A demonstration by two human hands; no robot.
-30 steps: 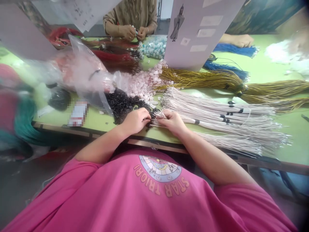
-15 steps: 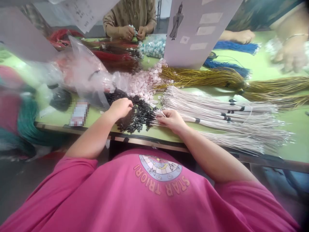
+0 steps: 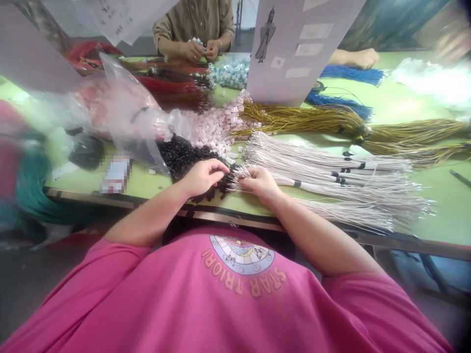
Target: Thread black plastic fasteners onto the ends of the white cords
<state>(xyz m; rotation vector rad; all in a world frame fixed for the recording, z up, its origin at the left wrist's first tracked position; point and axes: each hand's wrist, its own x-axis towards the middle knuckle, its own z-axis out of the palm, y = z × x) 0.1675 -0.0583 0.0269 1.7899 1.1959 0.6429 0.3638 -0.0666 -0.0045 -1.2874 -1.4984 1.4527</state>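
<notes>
1. L hand (image 3: 201, 177) lay on the near edge of the black bead pile (image 3: 184, 154), fingers curled & pinched together at the tips; whatever they pinched was too small to make out.
2. R hand (image 3: 258, 182) sat just beside it, fingers closed on the loose ends of the pale cord bundle (image 3: 331, 176). The two hands' fingertips were near each other, w/ black beads between them.
3. Cord bundle lay flat; long axis ran L–R across the table, cut ends fanned toward the hands, rest stretching away to the right. Black bands wrapped it partway along.
4. Behind it, a gold cord bundle (image 3: 312, 117) lay roughly parallel, w/ blue cords (image 3: 349, 76) farther back.
5. Surface was a light green table (image 3: 405, 103), crowded: pink bead pile (image 3: 217, 125) just beyond the black one, clear plastic bag (image 3: 121, 108) to the left, a white card (image 3: 294, 44) standing upright at the back.
6. Another person's hands (image 3: 200, 49) worked at the far side; a third person's hand (image 3: 362, 59) rested at the far right.
</notes>
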